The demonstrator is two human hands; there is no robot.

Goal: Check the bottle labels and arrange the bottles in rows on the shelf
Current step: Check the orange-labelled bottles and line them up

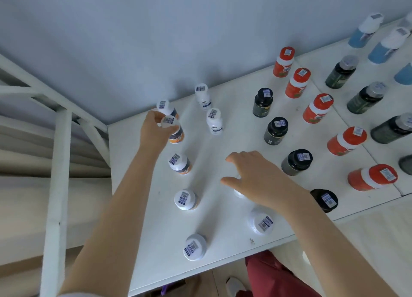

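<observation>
Bottles are standing in loose columns on the white shelf (pixel 133 218). The one in play, an orange-banded bottle (pixel 177 136), is sitting inside the left hand (pixel 153 130), whose fingers are curling round its white cap and shoulder. I cannot tell whether its base is resting on the shelf or hanging just clear. The right hand (pixel 256 181) is hovering palm-down, fingers spread and relaxed, holding nothing. A half-hidden white cap (pixel 239 194) is peeking out from under its palm, and contact there is not readable. Risks, as I am judging them: just beyond the left fingertips a rear white-capped bottle (pixel 166 107) is standing almost against the held one, so a twist to read the label, or a push forward, is likely to be tipping it toward the wall. The grip is sitting high, so the held body may be swinging and clipping the neighbour bottle (pixel 179 164) standing just on the wrist side of that hand. Further back along the left forearm, a front-edge bottle (pixel 195 246) is standing near the shelf's lip, and a dropped elbow could be sweeping it off. The right forearm is passing between a large white-capped bottle (pixel 260 223) and a black bottle (pixel 324 199), both close beside the wrist, so lowering or drawing back carelessly could be toppling either. The hidden cap under the palm is also liable to be knocked blind.
</observation>
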